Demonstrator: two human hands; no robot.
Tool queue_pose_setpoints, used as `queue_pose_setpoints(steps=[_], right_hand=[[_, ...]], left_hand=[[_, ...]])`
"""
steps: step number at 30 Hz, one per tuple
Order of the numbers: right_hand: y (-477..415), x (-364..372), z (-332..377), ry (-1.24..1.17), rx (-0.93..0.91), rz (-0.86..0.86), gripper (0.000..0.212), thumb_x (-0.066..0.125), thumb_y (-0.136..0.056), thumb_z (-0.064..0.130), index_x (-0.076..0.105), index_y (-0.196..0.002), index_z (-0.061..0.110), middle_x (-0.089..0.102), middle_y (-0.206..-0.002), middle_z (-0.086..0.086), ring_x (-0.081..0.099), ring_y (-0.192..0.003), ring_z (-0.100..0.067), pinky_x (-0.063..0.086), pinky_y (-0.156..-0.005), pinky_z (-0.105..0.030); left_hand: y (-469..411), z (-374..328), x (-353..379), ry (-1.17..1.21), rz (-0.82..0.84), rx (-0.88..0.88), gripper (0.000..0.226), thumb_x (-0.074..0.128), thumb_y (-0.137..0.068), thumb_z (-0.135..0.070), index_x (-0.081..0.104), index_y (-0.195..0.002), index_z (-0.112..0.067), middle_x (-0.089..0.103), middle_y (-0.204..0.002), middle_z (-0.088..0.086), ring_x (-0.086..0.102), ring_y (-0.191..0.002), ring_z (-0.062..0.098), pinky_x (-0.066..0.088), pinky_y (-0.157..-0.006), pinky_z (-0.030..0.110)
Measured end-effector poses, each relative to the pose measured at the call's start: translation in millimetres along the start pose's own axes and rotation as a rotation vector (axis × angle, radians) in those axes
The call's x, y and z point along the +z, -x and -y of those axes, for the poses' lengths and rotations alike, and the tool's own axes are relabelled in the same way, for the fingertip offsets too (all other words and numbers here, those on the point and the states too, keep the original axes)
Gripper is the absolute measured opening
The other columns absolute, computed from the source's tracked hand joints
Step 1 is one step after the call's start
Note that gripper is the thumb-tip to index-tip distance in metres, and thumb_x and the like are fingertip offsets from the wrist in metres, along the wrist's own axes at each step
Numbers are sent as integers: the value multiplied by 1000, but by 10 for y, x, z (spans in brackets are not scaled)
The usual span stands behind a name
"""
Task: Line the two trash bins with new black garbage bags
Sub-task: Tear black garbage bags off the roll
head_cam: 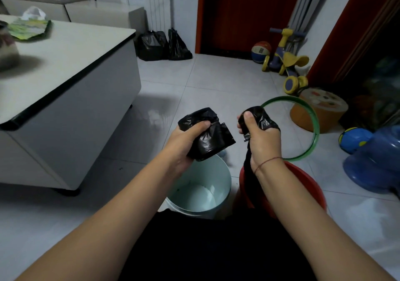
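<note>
My left hand (186, 142) grips a roll of black garbage bags (211, 138) above a pale green bin (225, 179), which stands unlined on the floor. My right hand (259, 135) is closed on a separate black bag (263, 118); its loose end hangs down past my wrist in front of a red bin (309, 183). The red bin sits just right of the pale one, partly hidden by my right forearm. A green ring (313, 127) hangs behind my right hand; what holds it is hidden.
A white low table (71, 68) with a black edge stands at the left. Two filled black bags (164, 44) rest by the far wall. Toys, a ride-on trike (287, 60), an orange stool (320, 109) and a blue plastic item (376, 159) crowd the right side.
</note>
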State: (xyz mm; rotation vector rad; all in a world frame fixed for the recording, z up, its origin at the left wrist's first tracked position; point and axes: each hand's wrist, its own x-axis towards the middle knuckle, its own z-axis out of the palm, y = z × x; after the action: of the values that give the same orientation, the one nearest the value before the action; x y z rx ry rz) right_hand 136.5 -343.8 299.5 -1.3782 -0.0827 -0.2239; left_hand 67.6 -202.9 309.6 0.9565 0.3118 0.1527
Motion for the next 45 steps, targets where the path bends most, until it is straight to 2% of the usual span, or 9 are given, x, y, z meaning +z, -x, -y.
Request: queue_pose_setpoints(steps=[4, 11, 16, 21, 25, 28, 31, 38, 45], right_hand=[[-5, -8, 47, 66, 13, 44, 32, 57, -93, 24, 68, -91, -5, 68, -68, -3, 58, -51, -5, 47, -52, -16], [15, -279, 130, 79, 208, 201, 31, 51, -96, 30, 68, -82, 8, 70, -68, -3, 61, -56, -8, 51, -58, -18], [239, -1103, 152, 168, 414, 602, 25, 58, -84, 30, 69, -81, 8, 70, -72, -8, 64, -63, -15, 54, -61, -22], [446, -2085, 100, 301, 677, 700, 13, 62, -79, 20, 72, -78, 11, 68, -72, -4, 62, -65, -12, 49, -59, -21], [574, -2629, -44, 411, 882, 795, 13, 65, -84, 13, 62, -92, 4, 61, -74, -7, 56, -65, -15, 46, -60, -25], [683, -2865, -179, 516, 952, 785, 17, 73, -80, 20, 66, -89, 8, 64, -72, -2, 56, -62, -10, 44, -58, -21], [791, -3063, -332, 540, 1003, 675, 38, 85, -64, 32, 68, -89, 9, 66, -76, -3, 58, -68, -11, 47, -62, -20], [1039, -3380, -624, 503, 1112, 442, 35, 72, -75, 19, 64, -108, 8, 70, -92, -5, 64, -90, -15, 55, -71, -22], [1060, -3457, -646, 530, 1072, 311, 47, 68, -84, 27, 55, -127, 14, 57, -132, -2, 47, -128, -16, 38, -106, -36]], left_hand=[[25, -32, -20, 32, 39, -19, 19, 68, -82, -12, 66, -101, -11, 75, -83, 5, 72, -76, 17, 56, -61, 27], [37, -35, -66, 28, 38, -33, 22, 69, -80, -15, 66, -102, -12, 76, -85, 5, 73, -78, 18, 57, -62, 28], [48, -100, -110, -3, 74, -86, 28, 70, -73, -19, 66, -100, -10, 75, -84, 7, 73, -76, 18, 57, -61, 27], [41, -192, -188, -116, 77, -102, 16, 63, -85, -18, 65, -99, -11, 75, -84, 4, 72, -75, 15, 58, -60, 26], [57, -225, -81, -239, 135, -117, 8, 58, -90, -18, 64, -93, -15, 74, -73, -2, 71, -67, 9, 56, -57, 22], [65, -235, 54, -285, 177, -155, 8, 58, -90, -20, 64, -93, -16, 75, -74, -4, 71, -70, 8, 55, -58, 21], [88, -221, 184, -289, 201, -184, 10, 59, -89, -22, 64, -95, -16, 75, -77, -4, 72, -74, 8, 55, -58, 21], [303, -23, 508, -272, 254, -229, 13, 62, -87, -22, 63, -97, -14, 75, -78, -1, 73, -76, 13, 57, -60, 26], [458, 196, 652, -241, 303, -257, 8, 59, -89, -18, 64, -92, -12, 75, -76, 1, 72, -72, 13, 56, -59, 25]])
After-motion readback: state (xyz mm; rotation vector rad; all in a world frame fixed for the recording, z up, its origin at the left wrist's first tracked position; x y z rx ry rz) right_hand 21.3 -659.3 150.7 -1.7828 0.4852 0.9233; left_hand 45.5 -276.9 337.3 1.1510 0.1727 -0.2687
